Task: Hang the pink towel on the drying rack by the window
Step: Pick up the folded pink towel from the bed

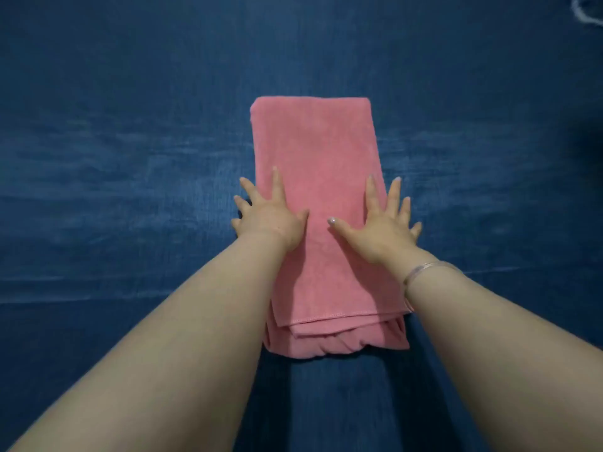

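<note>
The pink towel point(318, 151) lies folded into a long rectangle on a dark blue cloth surface point(130, 158), its hemmed ends stacked at the near side. My left hand point(269, 215) rests flat on the towel's left edge with fingers spread, some fingers lying on the blue cloth. My right hand point(380, 221) lies flat on the towel's right edge, fingers spread, with a thin bracelet on the wrist. Neither hand grips the towel. No drying rack or window is in view.
The blue cloth fills the whole view around the towel. A bit of white thread or fabric point(587, 14) shows at the top right corner.
</note>
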`<state>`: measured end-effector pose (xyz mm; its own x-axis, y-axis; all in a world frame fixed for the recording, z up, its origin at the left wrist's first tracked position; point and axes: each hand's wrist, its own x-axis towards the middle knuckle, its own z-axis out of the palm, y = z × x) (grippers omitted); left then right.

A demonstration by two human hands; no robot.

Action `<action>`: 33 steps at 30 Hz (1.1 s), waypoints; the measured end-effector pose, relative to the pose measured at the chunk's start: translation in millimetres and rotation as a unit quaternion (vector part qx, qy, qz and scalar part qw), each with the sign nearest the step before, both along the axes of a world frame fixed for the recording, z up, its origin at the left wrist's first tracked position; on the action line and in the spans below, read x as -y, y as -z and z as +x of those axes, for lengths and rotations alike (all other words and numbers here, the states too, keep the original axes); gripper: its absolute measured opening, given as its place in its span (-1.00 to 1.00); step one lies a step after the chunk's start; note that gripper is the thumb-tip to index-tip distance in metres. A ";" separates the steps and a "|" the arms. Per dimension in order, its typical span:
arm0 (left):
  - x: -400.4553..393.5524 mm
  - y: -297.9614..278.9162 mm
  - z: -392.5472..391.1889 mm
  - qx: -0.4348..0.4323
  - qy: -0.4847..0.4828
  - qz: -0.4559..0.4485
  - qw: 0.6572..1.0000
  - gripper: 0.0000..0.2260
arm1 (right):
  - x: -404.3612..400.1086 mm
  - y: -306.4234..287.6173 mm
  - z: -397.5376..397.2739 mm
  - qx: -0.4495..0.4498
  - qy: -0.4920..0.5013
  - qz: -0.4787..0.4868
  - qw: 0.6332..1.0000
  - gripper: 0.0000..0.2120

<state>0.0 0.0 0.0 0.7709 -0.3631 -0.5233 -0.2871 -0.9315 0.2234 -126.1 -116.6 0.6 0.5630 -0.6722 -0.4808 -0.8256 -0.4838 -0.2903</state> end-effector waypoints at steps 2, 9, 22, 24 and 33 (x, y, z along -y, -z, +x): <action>-0.6 9.7 1.2 -0.011 -0.020 -0.009 1.000 -0.23 | 0.3 13.7 4.4 0.009 0.026 0.014 1.000 0.01; 0.5 38.2 -19.7 0.121 0.012 -0.058 0.991 -0.33 | -17.4 41.0 12.9 0.069 0.040 0.012 0.997 0.06; -16.5 -13.8 -19.3 0.074 -0.013 -0.144 0.987 -0.58 | -52.5 -11.8 20.4 0.199 0.024 0.002 0.980 -0.22; -20.9 -35.8 -11.6 0.077 -0.026 -0.143 0.986 -0.60 | -54.8 -32.2 29.6 0.204 0.012 -0.004 0.979 -0.23; -65.6 -186.5 25.2 0.117 -0.084 -0.169 0.975 -0.72 | -85.3 -182.9 77.8 0.230 -0.065 0.008 0.971 -0.25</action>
